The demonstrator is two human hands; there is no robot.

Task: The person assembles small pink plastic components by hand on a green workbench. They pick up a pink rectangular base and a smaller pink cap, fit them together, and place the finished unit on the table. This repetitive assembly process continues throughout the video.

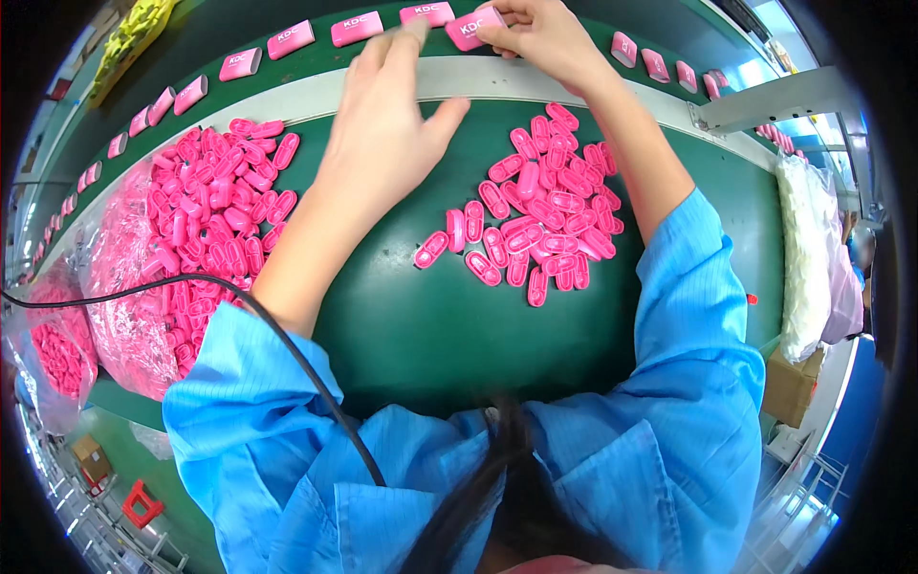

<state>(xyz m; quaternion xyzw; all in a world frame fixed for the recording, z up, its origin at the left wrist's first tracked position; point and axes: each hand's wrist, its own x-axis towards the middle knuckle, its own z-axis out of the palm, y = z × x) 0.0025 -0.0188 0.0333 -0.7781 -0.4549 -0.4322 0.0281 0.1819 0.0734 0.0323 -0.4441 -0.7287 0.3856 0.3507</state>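
At twelve o'clock my right hand pinched a pink rectangular case on the conveyor belt; left hand lay spread, empty. Best seated square, in line with neighbouring cases. Small pink clips waited on the worktop.

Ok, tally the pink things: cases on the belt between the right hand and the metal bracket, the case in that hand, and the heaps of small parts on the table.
Cases before the bracket: 4
Case in the right hand: 1
Heaps: 2
Total: 7
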